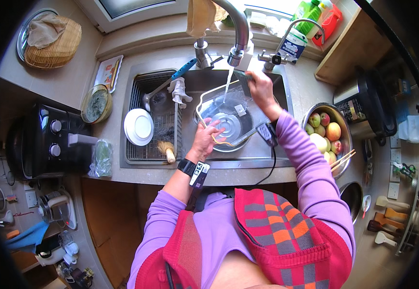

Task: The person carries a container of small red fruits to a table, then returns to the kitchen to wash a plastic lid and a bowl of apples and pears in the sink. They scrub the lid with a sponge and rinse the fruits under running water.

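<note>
Over the sink basin I hold a clear, roughly rectangular lid or shallow tray (241, 111) with a wavy cream rim, tilted under the running water. My left hand (205, 138) grips its near left edge, thumb and fingers on either side of the rim. At its far right corner, my right hand (261, 91) is closed on a dark green scouring pad (243, 83), which is at or against the clear piece. Water from the tap (236, 55) falls onto the clear surface. Beneath it shows a round metal bowl (229, 148), partly hidden.
Left of the basin, a wire dish rack (154, 156) holds a white plate (138, 127), a ladle (147, 102) and a brush (167, 150). On the right counter stands a metal bowl (347, 137) of fruit with chopsticks. A smaller tap (273, 59) rises behind the sink.
</note>
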Demonstrator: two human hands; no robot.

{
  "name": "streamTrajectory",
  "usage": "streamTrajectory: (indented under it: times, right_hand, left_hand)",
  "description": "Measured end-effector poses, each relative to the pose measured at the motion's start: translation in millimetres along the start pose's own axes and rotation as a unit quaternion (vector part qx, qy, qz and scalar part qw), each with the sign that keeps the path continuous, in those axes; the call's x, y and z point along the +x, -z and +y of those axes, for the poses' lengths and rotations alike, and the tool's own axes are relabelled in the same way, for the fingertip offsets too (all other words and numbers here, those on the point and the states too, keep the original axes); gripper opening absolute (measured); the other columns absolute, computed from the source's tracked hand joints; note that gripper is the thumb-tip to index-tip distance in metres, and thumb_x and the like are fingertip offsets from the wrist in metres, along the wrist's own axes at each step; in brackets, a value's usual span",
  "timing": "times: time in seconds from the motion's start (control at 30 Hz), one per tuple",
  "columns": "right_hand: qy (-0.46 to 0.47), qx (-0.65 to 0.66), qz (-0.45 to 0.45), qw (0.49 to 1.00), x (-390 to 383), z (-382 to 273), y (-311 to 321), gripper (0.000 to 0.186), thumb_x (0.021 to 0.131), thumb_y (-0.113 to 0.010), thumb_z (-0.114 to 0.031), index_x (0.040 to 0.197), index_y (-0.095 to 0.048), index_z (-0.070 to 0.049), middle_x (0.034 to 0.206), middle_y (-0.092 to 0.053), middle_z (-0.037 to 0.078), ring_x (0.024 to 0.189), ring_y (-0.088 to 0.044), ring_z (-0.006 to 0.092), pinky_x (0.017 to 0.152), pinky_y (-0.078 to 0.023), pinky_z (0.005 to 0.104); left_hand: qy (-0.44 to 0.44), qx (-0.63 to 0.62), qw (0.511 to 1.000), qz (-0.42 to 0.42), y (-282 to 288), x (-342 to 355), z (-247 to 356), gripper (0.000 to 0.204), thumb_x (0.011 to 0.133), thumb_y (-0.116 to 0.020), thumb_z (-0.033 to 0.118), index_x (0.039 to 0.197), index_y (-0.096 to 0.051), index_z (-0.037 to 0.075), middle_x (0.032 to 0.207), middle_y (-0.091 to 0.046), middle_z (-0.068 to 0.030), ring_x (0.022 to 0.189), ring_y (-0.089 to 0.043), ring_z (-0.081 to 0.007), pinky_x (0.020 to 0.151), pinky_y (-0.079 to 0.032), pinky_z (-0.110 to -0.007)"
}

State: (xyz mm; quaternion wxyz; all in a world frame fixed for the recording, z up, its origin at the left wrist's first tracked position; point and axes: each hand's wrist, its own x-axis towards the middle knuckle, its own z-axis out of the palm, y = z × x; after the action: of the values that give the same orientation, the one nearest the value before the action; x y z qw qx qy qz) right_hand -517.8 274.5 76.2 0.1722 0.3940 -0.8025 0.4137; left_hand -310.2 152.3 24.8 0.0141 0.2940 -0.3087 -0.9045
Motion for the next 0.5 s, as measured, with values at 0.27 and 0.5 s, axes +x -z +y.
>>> streamTrajectory:
  times: [0.27, 0.5]
  right_hand:
    - [-0.059, -0.208, -0.313, 0.925, -100, 28, -2, 0.056, 0.069, -0.064, -0.025, 0.123, -0.051, -0.023, 0.133, -0.043, 0.007, 0.123, -0.034, 0.0369, 0.098, -0.026, 0.0552]
    - [-0.132, -0.114, -0.267, 0.948, -90, -1, -39, 0.046, 0.073, -0.054, -0.020, 0.118, -0.055, -0.028, 0.129, -0.045, 0.008, 0.107, -0.046, 0.0351, 0.086, -0.036, 0.0572]
  left_hand:
    - [-0.004, 0.000, 0.999, -0.050, -3, -2, 2, 0.054, 0.075, -0.044, -0.007, 0.123, -0.026, 0.010, 0.128, -0.037, -0.0202, 0.110, -0.046, -0.0422, 0.082, -0.043, -0.059]
    - [0.016, 0.039, 0.998, -0.048, -13, 1, 3, 0.061, 0.072, -0.042, -0.008, 0.128, -0.024, 0.009, 0.125, -0.040, -0.0186, 0.107, -0.048, -0.0415, 0.082, -0.044, -0.059]
